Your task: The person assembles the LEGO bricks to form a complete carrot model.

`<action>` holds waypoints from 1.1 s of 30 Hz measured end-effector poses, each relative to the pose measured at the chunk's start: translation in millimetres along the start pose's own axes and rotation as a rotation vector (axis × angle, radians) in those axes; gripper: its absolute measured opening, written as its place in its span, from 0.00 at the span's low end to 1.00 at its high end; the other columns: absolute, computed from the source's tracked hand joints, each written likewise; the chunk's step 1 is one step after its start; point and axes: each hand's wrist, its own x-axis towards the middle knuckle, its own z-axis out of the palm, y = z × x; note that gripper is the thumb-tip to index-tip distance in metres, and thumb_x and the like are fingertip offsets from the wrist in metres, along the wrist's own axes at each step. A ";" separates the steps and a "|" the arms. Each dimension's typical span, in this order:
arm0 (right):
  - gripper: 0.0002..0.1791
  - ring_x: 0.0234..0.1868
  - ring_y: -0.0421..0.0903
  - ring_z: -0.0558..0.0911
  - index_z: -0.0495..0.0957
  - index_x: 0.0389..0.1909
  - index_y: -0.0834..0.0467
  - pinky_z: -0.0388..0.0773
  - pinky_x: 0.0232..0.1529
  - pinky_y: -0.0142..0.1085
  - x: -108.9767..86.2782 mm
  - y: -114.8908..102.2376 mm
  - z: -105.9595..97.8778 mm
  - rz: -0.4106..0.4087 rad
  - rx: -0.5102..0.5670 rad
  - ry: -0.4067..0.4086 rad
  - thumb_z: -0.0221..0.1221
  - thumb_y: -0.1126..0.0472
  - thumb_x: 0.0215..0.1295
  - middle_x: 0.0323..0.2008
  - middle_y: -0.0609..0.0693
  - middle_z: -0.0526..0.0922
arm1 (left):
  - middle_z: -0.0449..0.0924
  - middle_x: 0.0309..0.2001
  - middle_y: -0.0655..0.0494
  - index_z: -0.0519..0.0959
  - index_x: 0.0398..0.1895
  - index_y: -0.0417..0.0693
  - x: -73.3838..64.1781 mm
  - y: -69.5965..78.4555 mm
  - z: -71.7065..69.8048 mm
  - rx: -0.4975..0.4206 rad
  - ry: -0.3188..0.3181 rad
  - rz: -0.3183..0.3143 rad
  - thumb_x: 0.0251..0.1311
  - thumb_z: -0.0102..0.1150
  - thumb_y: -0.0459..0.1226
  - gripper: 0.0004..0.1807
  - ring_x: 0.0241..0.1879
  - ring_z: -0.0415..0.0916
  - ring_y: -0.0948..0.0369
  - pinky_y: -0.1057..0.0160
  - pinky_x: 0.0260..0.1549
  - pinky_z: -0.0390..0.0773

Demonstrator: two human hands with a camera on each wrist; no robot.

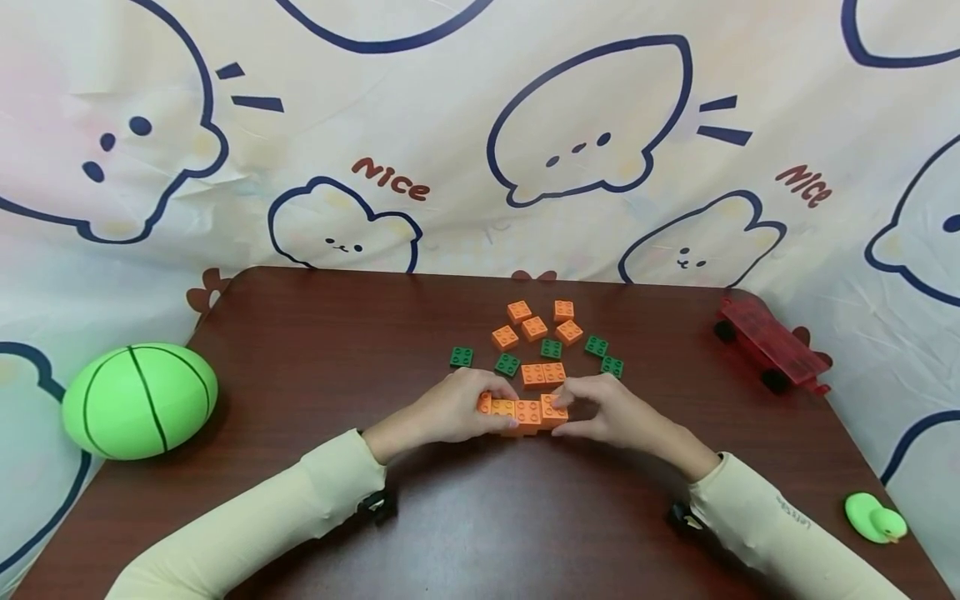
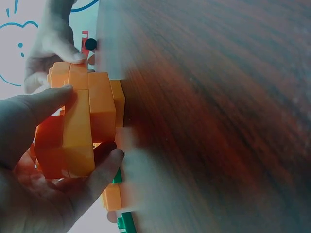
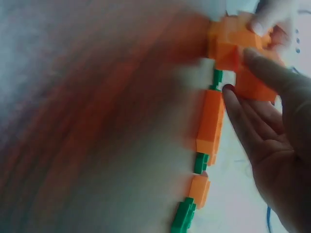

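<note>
You are bracing the orange brick assembly (image 1: 528, 414) from both ends, seemingly so that neither side tips or slips. Your left hand (image 1: 461, 407) is curling thumb and fingers round its left end; your right hand (image 1: 613, 408) is pinching its right end, fingers spreading only as wide as the brick. The assembly is sitting near the frame's centre, directly between your hands. Loose green bricks (image 1: 507, 365) and orange bricks (image 1: 534, 329) are lying above it in the frame, probably for easy reach.
</note>
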 end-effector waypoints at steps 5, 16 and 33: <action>0.14 0.35 0.38 0.83 0.82 0.35 0.50 0.87 0.39 0.38 0.0 1.3 2.7 -0.086 -0.034 0.025 0.77 0.64 0.53 0.38 0.43 0.88 | 0.89 0.44 0.61 0.87 0.49 0.53 -0.9 1.4 -0.6 -0.007 0.008 0.006 0.62 0.72 0.46 0.14 0.37 0.75 0.65 0.62 0.39 0.75; 0.15 0.28 0.37 0.76 0.78 0.29 0.48 0.77 0.30 0.30 3.6 1.1 0.4 -0.071 0.012 -0.002 0.77 0.64 0.54 0.26 0.42 0.80 | 0.89 0.42 0.61 0.87 0.48 0.53 -1.4 2.0 0.2 0.002 0.010 0.001 0.62 0.72 0.45 0.14 0.36 0.74 0.64 0.63 0.37 0.74; 0.13 0.29 0.43 0.80 0.80 0.32 0.48 0.83 0.33 0.34 3.9 -1.9 -2.7 0.018 -0.006 -0.022 0.77 0.61 0.55 0.31 0.40 0.85 | 0.88 0.47 0.62 0.86 0.52 0.54 -2.5 4.2 4.3 0.057 0.011 -0.014 0.64 0.70 0.49 0.17 0.42 0.78 0.66 0.60 0.46 0.80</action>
